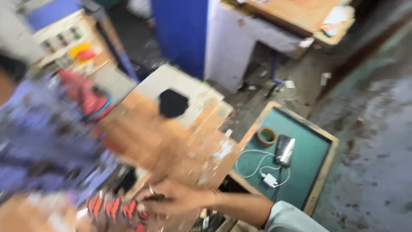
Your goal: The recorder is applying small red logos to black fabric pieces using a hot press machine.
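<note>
The fingers of the right hand are seen stretched toward the left, lying close together and slightly curled, though motion blur hides whether anything is pinched between them. Just beyond the fingertips, a cluster of small red and orange parts is seen, too smeared to be told apart. Above the fingers, a blurred brownish board is spread across the view, and past its far edge a pale panel with a dark hexagonal hole is seen. Behind the wrist, a light sleeve is visible. To the right of the hand, well apart from the fingers, a green-topped table is set, on which a roll of tape, a phone and a white charger with its cable are laid. The left hand cannot be made out.
</note>
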